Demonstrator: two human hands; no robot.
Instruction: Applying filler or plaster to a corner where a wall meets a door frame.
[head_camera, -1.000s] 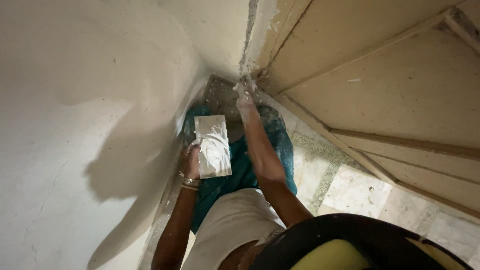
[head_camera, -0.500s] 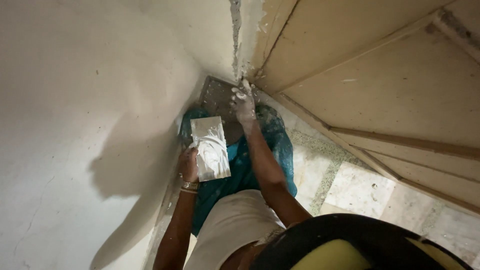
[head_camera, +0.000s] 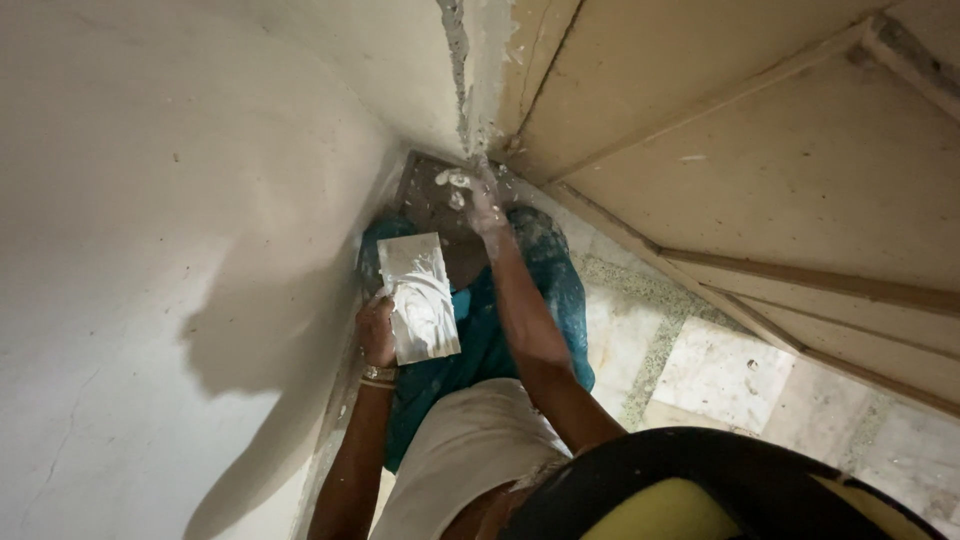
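My left hand (head_camera: 377, 330) grips the edge of a flat rectangular plaster board (head_camera: 419, 297) smeared with white putty, held out over my teal trousers. My right hand (head_camera: 486, 208), coated in white plaster, reaches down to the low end of a rough grey seam (head_camera: 462, 75) between the white wall and the beige door frame. Whether a tool is in that hand cannot be made out. Wet white blobs (head_camera: 452, 183) lie on the dark floor corner just beside the fingers.
A smooth white plastered wall (head_camera: 170, 230) fills the left. A beige panelled door (head_camera: 760, 170) slopes across the right. Pale stone floor tiles (head_camera: 720, 370) with speckled borders lie below it. A black and yellow rim (head_camera: 690, 495) crosses the bottom edge.
My right hand has moved along the bottom of the seam at the corner. The left hand and board have stayed about level.
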